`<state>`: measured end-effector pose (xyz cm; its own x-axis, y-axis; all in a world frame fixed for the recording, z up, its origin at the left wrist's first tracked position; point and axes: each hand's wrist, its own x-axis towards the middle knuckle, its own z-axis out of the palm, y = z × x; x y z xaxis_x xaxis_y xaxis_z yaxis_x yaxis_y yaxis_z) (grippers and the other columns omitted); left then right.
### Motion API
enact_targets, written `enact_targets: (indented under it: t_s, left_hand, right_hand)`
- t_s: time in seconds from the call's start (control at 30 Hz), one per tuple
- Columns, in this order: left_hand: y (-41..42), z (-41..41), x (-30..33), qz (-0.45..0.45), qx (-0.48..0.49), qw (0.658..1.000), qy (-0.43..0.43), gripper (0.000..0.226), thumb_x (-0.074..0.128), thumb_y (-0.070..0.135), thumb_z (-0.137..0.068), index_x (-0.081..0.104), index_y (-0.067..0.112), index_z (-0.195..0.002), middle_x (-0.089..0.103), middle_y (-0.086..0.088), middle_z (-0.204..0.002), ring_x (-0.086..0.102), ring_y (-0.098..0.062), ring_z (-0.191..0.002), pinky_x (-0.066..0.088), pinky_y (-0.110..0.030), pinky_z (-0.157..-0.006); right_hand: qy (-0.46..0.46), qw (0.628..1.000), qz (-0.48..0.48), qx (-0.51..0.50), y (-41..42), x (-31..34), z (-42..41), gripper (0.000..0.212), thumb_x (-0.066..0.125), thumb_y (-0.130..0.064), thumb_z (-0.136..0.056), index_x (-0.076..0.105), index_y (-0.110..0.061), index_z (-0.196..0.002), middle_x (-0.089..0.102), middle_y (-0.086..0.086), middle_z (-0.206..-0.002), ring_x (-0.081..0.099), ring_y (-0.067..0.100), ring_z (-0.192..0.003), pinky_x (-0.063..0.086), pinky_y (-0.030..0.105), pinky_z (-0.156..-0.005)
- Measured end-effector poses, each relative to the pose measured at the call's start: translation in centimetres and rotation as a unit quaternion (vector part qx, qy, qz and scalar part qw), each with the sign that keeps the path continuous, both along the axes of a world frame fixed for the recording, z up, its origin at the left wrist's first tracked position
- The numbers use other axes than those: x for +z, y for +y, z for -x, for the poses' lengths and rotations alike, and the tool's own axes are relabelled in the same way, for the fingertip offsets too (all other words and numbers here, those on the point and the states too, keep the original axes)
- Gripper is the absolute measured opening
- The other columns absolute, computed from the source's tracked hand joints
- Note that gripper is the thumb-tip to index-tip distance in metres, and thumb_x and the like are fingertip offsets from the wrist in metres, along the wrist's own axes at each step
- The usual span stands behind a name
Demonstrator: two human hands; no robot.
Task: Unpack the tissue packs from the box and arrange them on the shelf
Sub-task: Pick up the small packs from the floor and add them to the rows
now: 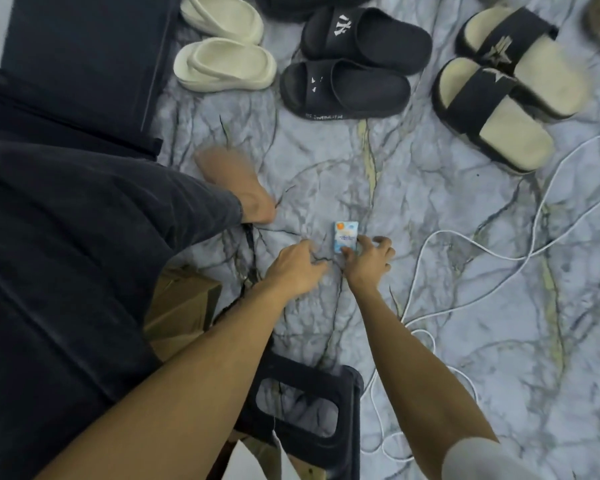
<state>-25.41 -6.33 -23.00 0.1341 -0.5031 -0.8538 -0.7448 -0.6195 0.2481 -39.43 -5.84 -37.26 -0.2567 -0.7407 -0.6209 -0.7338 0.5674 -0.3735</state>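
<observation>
While a small blue-and-white tissue pack (pixel 345 237) is lying on the marbled floor at frame centre, it is being pinched by the right hand (pixel 369 259); the left hand (pixel 297 268), loosely open, is holding nothing. A brown cardboard box (pixel 182 306) is sitting lower left; no shelf is being shown, so arranging seems not yet begun.

NY logo on black slide (pixel 366 32)

open floor (pixel 430 237), cable (pixel 465 233) right, slippers (pixel 347 88) ahead

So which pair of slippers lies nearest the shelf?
The plain cream pair, at the top left beside the dark shelf. The black pair and the black-strapped beige pair lie further right.
</observation>
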Motion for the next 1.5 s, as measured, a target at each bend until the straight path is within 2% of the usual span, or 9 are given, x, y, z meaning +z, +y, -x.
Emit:
enact_targets:
  t_s: [0.23, 0.37, 0.5, 0.63, 0.83, 0.93, 1.03, 1.3, 1.5]
  left_hand:
    - [-0.5, -1.0, -1.2, -0.021, 0.088, 0.996, 0.021, 0.043, 0.061, 0.042, -0.097, 0.055, 0.018, -0.132, 0.056, -0.008, -0.137, 0.051, -0.027, -0.127, 0.04, -0.028, -0.091]
    - [-0.6, -0.9, -1.5, -0.015, 0.128, 0.991, 0.034, 0.052, 0.062, 0.046, -0.096, 0.05, 0.017, -0.137, 0.055, -0.009, -0.138, 0.051, -0.02, -0.112, 0.036, -0.026, -0.082]
    - [-1.0, -0.9, -1.2, 0.029, 0.179, 0.98, 0.087, 0.063, 0.064, 0.059, -0.091, 0.048, 0.026, -0.142, 0.057, 0.0, -0.14, 0.054, -0.021, -0.128, 0.044, -0.031, -0.096]
    - [-1.8, -1.8, 0.1, 0.054, 0.302, 0.939, 0.153, 0.031, 0.067, 0.049, -0.092, 0.058, 0.027, -0.113, 0.07, -0.004, -0.119, 0.07, -0.022, -0.105, 0.054, -0.038, -0.095]
    - [-1.5, -4.7, 4.4, 0.018, 0.479, 0.848, 0.227, 0.041, 0.059, 0.036, -0.102, 0.053, 0.008, -0.131, 0.071, -0.021, -0.114, 0.074, -0.035, -0.083, 0.063, -0.045, -0.066]
    - [-0.8, -6.4, 7.3, 0.045, 0.528, 0.806, 0.264, 0.033, 0.056, 0.029, -0.104, 0.057, 0.007, -0.128, 0.072, -0.021, -0.109, 0.073, -0.033, -0.081, 0.063, -0.045, -0.064]
    - [-0.1, -7.7, 10.1, 0.082, 0.542, 0.782, 0.297, 0.035, 0.058, 0.027, -0.103, 0.055, 0.006, -0.131, 0.074, -0.02, -0.106, 0.075, -0.03, -0.077, 0.062, -0.041, -0.059]
    - [3.4, -12.3, 18.0, 0.232, 0.541, 0.749, 0.305, 0.036, 0.062, 0.026, -0.101, 0.055, 0.008, -0.13, 0.072, -0.018, -0.117, 0.074, -0.033, -0.1, 0.059, -0.053, -0.091]
    - [9.3, -18.5, 25.5, 0.333, 0.535, 0.729, 0.268, 0.032, 0.064, 0.029, -0.099, 0.059, 0.006, -0.12, 0.072, -0.013, -0.116, 0.075, -0.022, -0.097, 0.063, -0.038, -0.082]
  right_hand:
    - [-0.049, 0.998, 0.037, -0.023, -0.5, 0.0, 0.6, 0.032, 0.082, -0.022, -0.082, 0.076, -0.008, -0.11, 0.046, 0.017, -0.133, 0.041, 0.038, -0.124, 0.044, 0.056, -0.09]
    - [-0.101, 0.99, 0.09, -0.031, -0.3, 1.2, 0.5, 0.03, 0.083, -0.019, -0.082, 0.076, -0.005, -0.108, 0.047, 0.02, -0.129, 0.043, 0.037, -0.118, 0.048, 0.053, -0.088]
    - [-0.187, 0.973, 0.134, -0.015, -0.1, 5.1, -0.3, 0.028, 0.083, -0.022, -0.083, 0.077, -0.012, -0.108, 0.05, 0.014, -0.124, 0.048, 0.031, -0.116, 0.052, 0.044, -0.088]
    - [-0.243, 0.96, 0.139, -0.018, -0.1, 9.3, -1.6, 0.032, 0.081, -0.031, -0.085, 0.075, -0.017, -0.113, 0.049, 0.006, -0.126, 0.052, 0.023, -0.12, 0.049, 0.033, -0.094]
    - [-0.29, 0.952, 0.1, -0.015, -0.7, 14.2, -4.0, 0.039, 0.077, -0.038, -0.088, 0.066, -0.027, -0.123, 0.051, -0.002, -0.12, 0.056, 0.012, -0.108, 0.052, 0.031, -0.091]
    - [-0.325, 0.94, 0.1, -0.007, -1.4, 17.0, -4.8, 0.043, 0.077, -0.037, -0.089, 0.065, -0.02, -0.126, 0.061, 0.001, -0.122, 0.06, 0.014, -0.109, 0.054, 0.026, -0.086]
    - [-0.368, 0.924, 0.106, 0.0, -2.1, 20.3, -5.8, 0.042, 0.078, -0.027, -0.089, 0.063, -0.016, -0.127, 0.067, 0.0, -0.113, 0.065, 0.01, -0.101, 0.054, 0.017, -0.076]
    - [-0.475, 0.874, 0.101, -0.005, -1.1, 29.5, -11.1, 0.02, 0.067, -0.027, -0.098, 0.066, -0.007, -0.103, 0.075, 0.007, -0.097, 0.073, 0.022, -0.094, 0.058, 0.037, -0.079]
    - [-0.527, 0.837, 0.098, 0.108, 2.2, 36.6, -18.2, 0.028, 0.074, -0.004, -0.089, 0.061, 0.005, -0.112, 0.077, 0.004, -0.099, 0.074, 0.017, -0.094, 0.057, 0.022, -0.07]
